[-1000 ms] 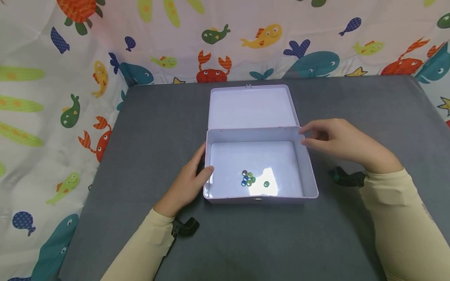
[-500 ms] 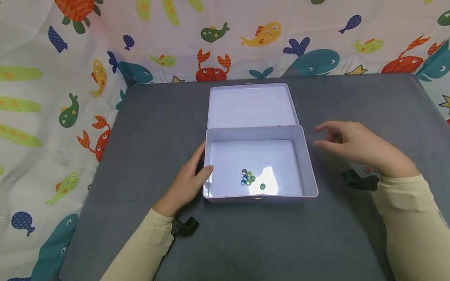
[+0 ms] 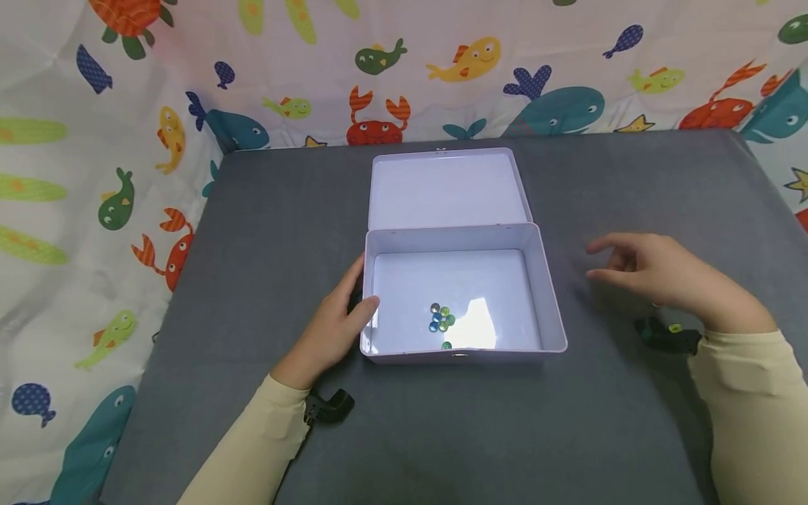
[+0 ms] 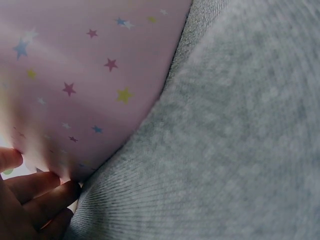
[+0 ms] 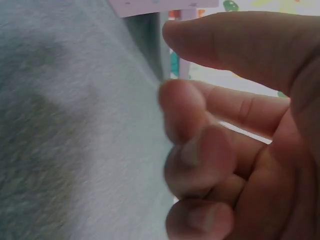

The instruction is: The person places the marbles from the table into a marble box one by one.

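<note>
A pale lilac hinged metal box (image 3: 463, 358) lies on the table with its lid (image 3: 448, 189) folded back. Several small green, blue and greyish glass marbles (image 3: 444, 321) sit clustered on its floor, and a single green marble (image 3: 447, 345) lies by the front wall. My left hand (image 3: 328, 330) holds the box's left side, thumb over the rim and fingers along the outside. In the left wrist view those fingers (image 4: 40, 197) touch the star-printed outer wall (image 4: 95, 75). Right of the box, my right hand (image 3: 663, 270) hovers with loosely bent fingers, and nothing shows between thumb and fingertips in the right wrist view.
A yellow-green marble (image 3: 675, 327) lies on the grey table (image 3: 480, 435) by the right wrist, partly behind its black wrist camera (image 3: 665, 338). A curtain (image 3: 416, 70) printed with sea animals hangs along the back and left edges.
My right hand has moved away from the box's right rim, rightward and slightly nearer. The lone green marble has rolled left and forward to the front wall. My left hand stays on the box.
</note>
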Demonstrator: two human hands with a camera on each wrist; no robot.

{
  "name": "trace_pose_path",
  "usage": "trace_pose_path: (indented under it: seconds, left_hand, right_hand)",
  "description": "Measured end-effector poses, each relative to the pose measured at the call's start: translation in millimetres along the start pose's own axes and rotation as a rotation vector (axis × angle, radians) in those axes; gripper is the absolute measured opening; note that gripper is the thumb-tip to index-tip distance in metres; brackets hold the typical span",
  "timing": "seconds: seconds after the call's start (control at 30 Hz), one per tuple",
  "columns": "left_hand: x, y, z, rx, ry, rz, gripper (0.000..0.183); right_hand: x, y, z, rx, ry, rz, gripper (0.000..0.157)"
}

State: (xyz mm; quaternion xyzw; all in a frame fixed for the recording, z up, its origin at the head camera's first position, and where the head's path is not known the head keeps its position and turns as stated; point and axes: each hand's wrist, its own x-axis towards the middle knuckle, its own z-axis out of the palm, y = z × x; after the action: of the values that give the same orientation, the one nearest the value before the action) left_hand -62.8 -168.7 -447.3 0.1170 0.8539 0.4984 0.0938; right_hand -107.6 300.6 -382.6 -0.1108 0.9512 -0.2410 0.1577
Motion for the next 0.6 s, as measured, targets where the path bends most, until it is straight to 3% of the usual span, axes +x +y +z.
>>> trace_pose_path:
  seconds: [0.3, 0.6]
  left_hand:
    - [-0.1, -1.7, 0.1, -0.001, -0.011, 0.005, 0.073]
    - [-0.1, -1.2, 0.7, -0.005, -0.008, 0.001, 0.072]
  right_hand:
    - [-12, 25, 8.4, -0.025, 0.067, 0.005, 0.043]
    - [-22, 49, 6.9, -0.048, 0.111, 0.089, 0.044]
